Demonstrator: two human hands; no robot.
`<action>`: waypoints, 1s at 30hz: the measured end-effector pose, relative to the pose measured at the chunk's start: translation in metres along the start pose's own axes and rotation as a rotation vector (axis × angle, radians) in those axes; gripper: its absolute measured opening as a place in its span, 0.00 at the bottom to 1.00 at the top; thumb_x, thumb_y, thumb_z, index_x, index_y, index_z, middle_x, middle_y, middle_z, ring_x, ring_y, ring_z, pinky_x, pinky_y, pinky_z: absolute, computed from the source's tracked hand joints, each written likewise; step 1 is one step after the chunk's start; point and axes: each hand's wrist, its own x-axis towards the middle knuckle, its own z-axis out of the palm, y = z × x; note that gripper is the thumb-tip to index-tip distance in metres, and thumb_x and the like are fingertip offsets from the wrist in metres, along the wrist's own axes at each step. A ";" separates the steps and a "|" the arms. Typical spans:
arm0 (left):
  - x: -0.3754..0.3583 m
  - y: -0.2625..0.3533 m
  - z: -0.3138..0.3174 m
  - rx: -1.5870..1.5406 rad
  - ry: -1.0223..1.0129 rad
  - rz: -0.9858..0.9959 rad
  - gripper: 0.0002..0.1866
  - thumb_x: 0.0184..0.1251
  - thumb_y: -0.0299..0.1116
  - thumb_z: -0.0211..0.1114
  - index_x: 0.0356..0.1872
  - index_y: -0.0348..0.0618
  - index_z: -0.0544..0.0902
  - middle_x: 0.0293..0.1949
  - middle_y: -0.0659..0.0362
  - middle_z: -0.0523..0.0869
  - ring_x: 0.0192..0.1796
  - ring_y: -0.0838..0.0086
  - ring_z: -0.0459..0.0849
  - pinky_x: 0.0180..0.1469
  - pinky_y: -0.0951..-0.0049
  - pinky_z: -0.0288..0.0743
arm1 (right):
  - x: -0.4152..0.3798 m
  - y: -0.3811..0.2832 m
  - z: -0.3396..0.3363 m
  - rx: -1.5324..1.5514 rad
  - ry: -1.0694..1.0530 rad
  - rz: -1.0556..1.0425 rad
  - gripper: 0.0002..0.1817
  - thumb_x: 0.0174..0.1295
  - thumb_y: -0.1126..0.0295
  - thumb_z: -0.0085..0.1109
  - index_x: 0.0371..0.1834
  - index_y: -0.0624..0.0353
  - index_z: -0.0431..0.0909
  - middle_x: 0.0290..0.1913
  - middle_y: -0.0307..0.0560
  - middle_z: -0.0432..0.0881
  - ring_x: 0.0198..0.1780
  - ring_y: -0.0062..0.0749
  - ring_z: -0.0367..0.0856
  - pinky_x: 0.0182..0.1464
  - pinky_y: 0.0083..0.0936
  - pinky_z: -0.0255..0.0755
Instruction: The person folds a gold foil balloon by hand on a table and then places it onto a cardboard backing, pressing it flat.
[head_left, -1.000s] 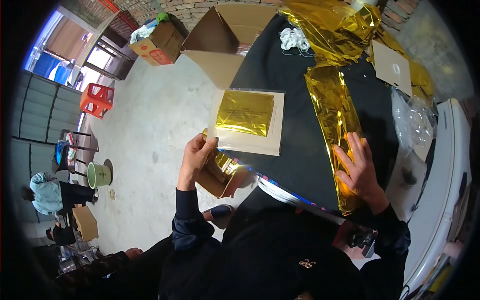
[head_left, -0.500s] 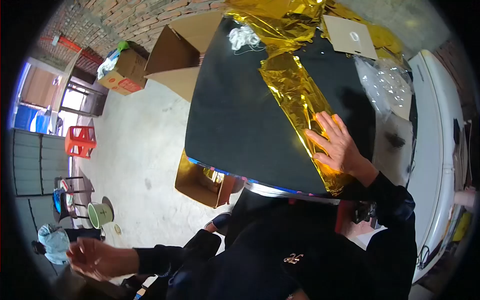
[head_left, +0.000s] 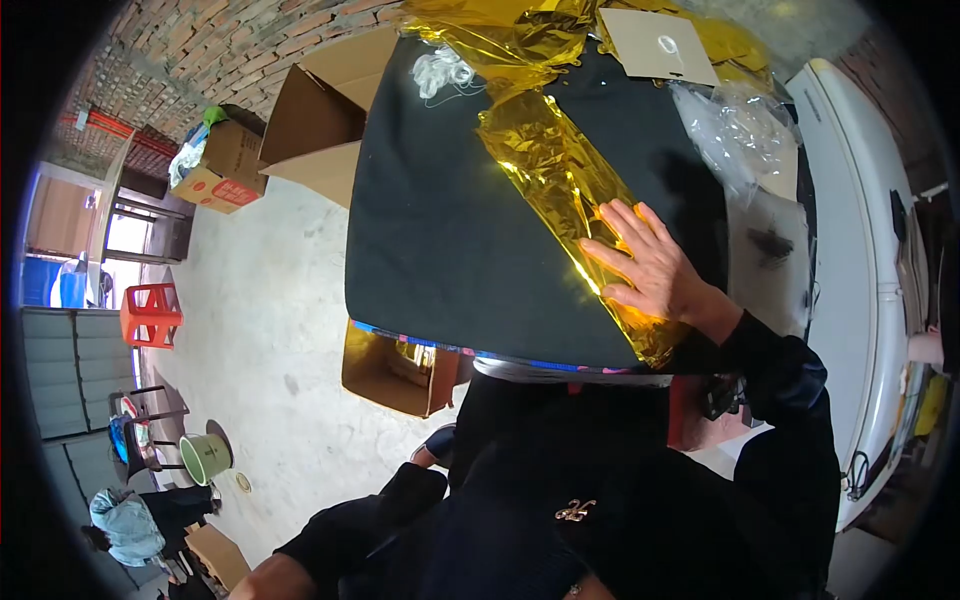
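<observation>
My right hand [head_left: 650, 265] lies flat on a long strip of crinkled gold foil [head_left: 545, 150], its fingers spread. The strip runs diagonally over a black-covered table [head_left: 440, 230], from a larger heap of gold foil [head_left: 530, 35] at the far side down to the near edge. Of my left arm, only the dark sleeve and bare wrist show at the bottom edge; the hand itself is out of frame. White string [head_left: 440, 72] is bunched near the table's far left corner. A beige card [head_left: 655, 45] and clear plastic bags [head_left: 745, 135] rest on the far right side.
An open carton [head_left: 315, 115] stands left of the table, and another box [head_left: 430, 385] with gold material sits under its near edge. A red stool [head_left: 152, 315], a green bucket [head_left: 205, 457] and a bending person [head_left: 130, 530] are at left. A white appliance [head_left: 850, 250] stands right.
My left hand has dropped out of view at the bottom left. My right hand remains spread on the foil. The whole view has shifted slightly, bringing more of the person at left into sight.
</observation>
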 end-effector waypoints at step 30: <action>-0.024 0.020 0.257 -0.203 -0.737 0.007 0.32 0.84 0.52 0.54 0.70 0.31 0.79 0.69 0.37 0.84 0.75 0.46 0.80 0.81 0.43 0.67 | 0.005 -0.042 0.027 -0.052 0.059 0.347 0.36 0.72 0.47 0.66 0.82 0.44 0.75 0.87 0.65 0.60 0.90 0.58 0.53 0.89 0.59 0.42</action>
